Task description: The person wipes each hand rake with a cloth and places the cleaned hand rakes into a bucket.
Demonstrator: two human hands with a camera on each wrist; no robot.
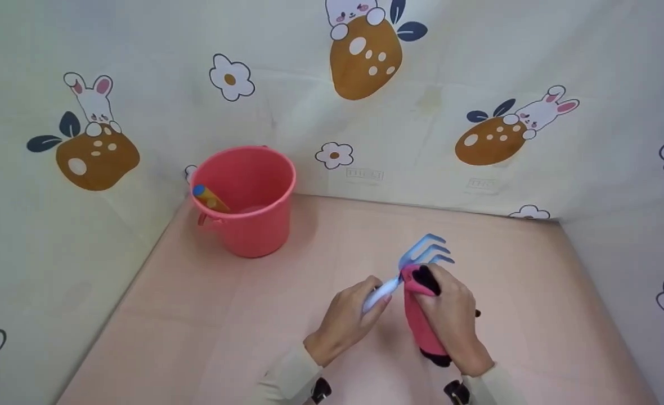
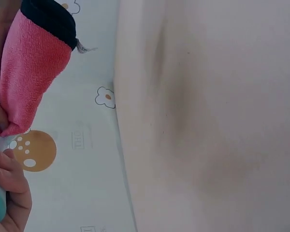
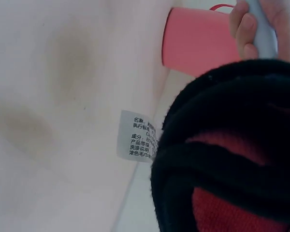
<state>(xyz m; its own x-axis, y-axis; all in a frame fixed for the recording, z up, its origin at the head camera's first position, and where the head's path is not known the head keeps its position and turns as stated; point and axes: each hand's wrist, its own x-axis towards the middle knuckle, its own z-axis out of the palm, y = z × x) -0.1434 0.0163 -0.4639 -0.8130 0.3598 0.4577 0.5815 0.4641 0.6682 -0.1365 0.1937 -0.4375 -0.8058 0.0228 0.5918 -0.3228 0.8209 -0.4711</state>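
A light blue three-pronged hand rake point(image 1: 422, 250) is held above the table in the head view, prongs pointing up and right. My left hand point(image 1: 342, 316) grips its pale handle. My right hand point(image 1: 454, 309) holds a pink towel point(image 1: 419, 323) with black edging, bunched against the rake's neck where the prongs begin. The towel's lower end hangs below the hand. In the left wrist view the towel point(image 2: 34, 67) meets the rake beside my curled left fingers point(image 2: 12, 176). A white printed label point(image 3: 134, 137) sticks out from the towel's black edge in the right wrist view.
A pink bucket point(image 1: 256, 233) stands at the table's back left, with a yellow thing with a blue end point(image 1: 211, 198) inside it. Patterned cloth walls point(image 1: 287, 112) with rabbits and flowers enclose the pinkish table point(image 1: 225, 315) at the back and both sides.
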